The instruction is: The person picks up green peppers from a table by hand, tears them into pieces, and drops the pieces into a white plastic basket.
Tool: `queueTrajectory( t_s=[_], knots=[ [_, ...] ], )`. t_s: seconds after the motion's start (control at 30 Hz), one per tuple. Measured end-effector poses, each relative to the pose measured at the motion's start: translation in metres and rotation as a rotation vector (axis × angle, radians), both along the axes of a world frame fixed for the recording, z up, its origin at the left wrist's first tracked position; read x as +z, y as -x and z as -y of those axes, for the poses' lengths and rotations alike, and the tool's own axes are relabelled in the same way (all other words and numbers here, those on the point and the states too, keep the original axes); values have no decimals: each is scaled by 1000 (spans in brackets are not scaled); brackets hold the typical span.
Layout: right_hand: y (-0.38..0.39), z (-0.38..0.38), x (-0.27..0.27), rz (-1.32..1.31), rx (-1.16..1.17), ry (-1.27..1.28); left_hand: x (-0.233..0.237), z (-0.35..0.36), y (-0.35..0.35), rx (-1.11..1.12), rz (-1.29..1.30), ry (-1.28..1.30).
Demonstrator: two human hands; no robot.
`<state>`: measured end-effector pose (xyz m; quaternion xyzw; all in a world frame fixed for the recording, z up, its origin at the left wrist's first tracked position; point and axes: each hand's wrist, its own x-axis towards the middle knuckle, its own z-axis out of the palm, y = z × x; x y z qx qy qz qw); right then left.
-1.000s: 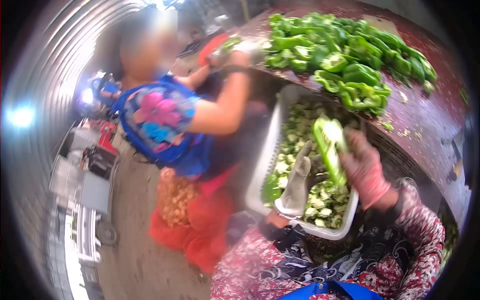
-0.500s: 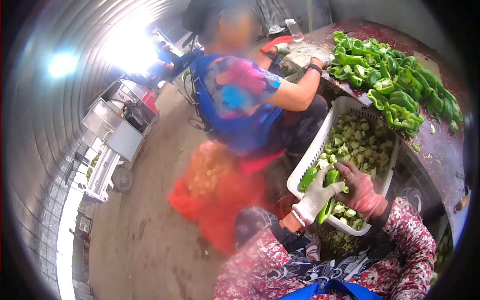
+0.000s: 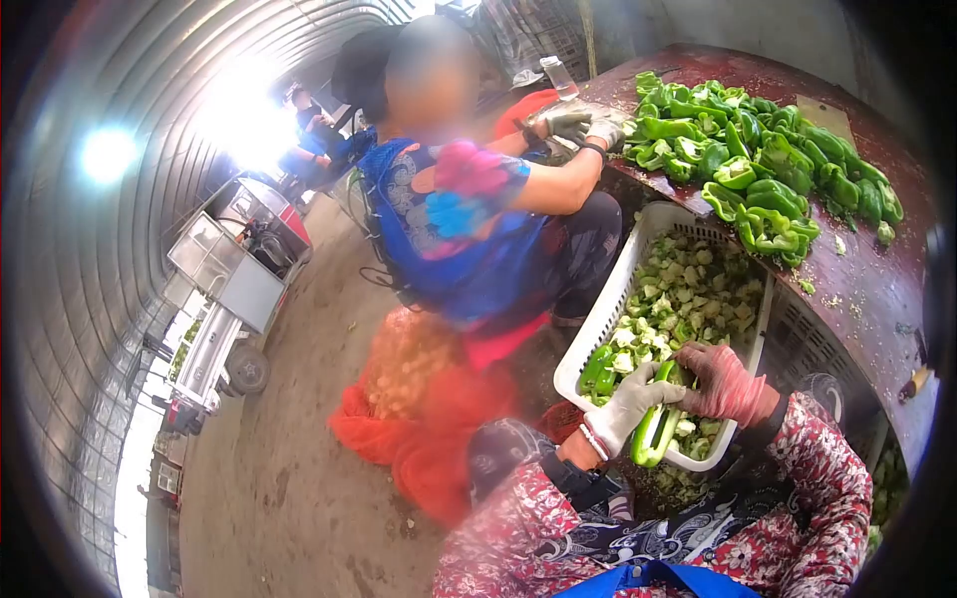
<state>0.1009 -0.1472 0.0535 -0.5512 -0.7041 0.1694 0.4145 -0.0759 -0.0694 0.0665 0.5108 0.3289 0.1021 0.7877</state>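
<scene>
My left hand, in a whitish glove, is closed round a split green pepper above the near end of a white basket. My right hand, in a reddish glove, has its fingers pressed together at the upper end of the same pepper; whether it grips the pepper or a small piece is hidden. Pale pepper cores fill much of the basket. More green pepper pieces lie at its left side, by my left hand.
Green peppers are heaped on the reddish table. A co-worker sits ahead, gloved hands at the table edge near a clear bottle. A red mesh sack stands on the floor. Behind are a small vehicle and another person.
The view has shifted slightly. The pepper in my left hand now shows its slit side and hangs lower. The co-worker's hands have come closer together.
</scene>
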Motion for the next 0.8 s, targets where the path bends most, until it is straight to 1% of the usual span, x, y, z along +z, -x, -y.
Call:
queueTrajectory(
  t_s=[0.03, 0.07, 0.17, 0.2, 0.27, 0.3, 0.33, 0.37, 0.43, 0.5, 0.53, 0.63, 0.73, 0.8],
  knots=[
    [-3, 0, -4, -59, 68, 35, -1, 2, 0, -11, 1, 82],
    [-5, 1, -7, -59, 68, 32, -3, 5, -2, -3, 32, 117],
    [-11, 4, -9, -8, 56, -18, -14, 6, -6, 32, -14, 133],
    [-11, 5, -8, 44, 29, 16, -23, 8, -8, 27, 85, 180],
    [-10, 8, -7, 99, 2, 48, -36, 7, -7, 40, 57, 138],
    [-8, 11, -7, 134, -51, 38, -41, 9, -7, 50, 26, 100],
    [-6, 15, -7, 170, -105, 29, -44, 11, -9, 47, 28, 98],
    [-5, 16, -8, 170, -109, 29, -47, 11, -12, 62, 45, 121],
    [-2, 21, -10, 198, -183, 44, -40, 18, -16, 76, 64, 143],
    [-2, 26, -8, 235, -196, 80, -31, 27, -19, 133, 90, 176],
    [-2, 28, -8, 273, -211, 114, -32, 29, -21, 134, 90, 175],
    [0, 34, -12, 310, -268, 100, -32, 33, -27, 105, 154, 156],
    [0, 40, -5, 355, -263, 169, -22, 39, -28, 103, 120, 137],
    [-2, 44, -7, 376, -263, 165, -17, 41, -30, 65, 28, 108]
  ],
)
